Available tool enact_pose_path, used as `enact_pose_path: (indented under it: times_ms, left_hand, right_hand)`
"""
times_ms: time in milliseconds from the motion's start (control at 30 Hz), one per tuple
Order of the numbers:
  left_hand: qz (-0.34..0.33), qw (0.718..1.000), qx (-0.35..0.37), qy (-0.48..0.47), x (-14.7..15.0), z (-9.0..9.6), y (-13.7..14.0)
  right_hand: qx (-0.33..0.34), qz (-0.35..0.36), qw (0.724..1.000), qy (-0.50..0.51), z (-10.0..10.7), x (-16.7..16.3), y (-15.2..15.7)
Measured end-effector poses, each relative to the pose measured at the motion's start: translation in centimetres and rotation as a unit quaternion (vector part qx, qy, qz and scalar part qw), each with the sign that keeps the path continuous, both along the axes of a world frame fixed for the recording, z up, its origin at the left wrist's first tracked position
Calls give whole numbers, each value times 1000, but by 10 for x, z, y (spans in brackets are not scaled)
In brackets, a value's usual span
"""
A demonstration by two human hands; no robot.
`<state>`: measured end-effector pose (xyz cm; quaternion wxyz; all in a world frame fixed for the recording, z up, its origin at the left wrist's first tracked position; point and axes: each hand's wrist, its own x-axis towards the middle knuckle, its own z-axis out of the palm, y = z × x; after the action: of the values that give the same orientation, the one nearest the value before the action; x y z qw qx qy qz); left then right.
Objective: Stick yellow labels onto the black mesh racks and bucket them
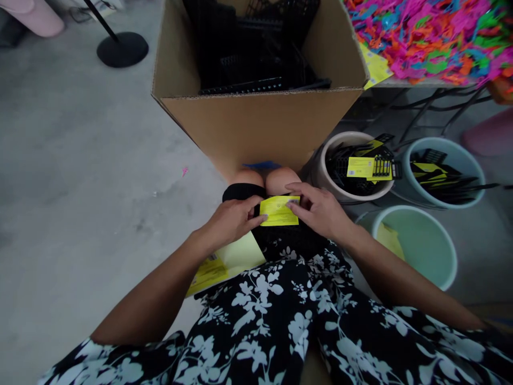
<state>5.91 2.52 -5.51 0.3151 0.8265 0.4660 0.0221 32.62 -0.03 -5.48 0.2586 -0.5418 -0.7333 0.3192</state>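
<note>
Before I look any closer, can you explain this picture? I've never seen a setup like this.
There's no machine here: these are a person's own bare hands, seen by a camera worn on the head, facing forward and down. The left hand and right hand hold a yellow card between them, above the lap. Ahead stands an open cardboard box containing black pieces. To the right are three buckets. Farther back, a colourful heap covers a table.
</note>
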Motion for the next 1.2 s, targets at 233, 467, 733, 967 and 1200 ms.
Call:
enact_pose_path:
  times_ms: [233, 467, 733, 967, 1200]
  left_hand:
    - [54, 997, 4, -56, 0, -13, -7]
    - [56, 993, -6, -103, 1, -12, -7]
    - [61, 989, -54, -124, 0, -10, -2]
    - [35, 995, -42, -89, 2, -4, -3]
    - [15, 995, -29, -99, -2, -1, -4]
  right_hand:
    - [-2, -115, 990, -87, -5, 0, -20]
    - [-10, -111, 993, -36, -15, -12, -35]
    - [-89, -141, 982, 87, -13, -8, -44]
    - [-112, -183, 947, 240, -18, 2, -42]
    - [-92, -107, 987, 77, -12, 8, -45]
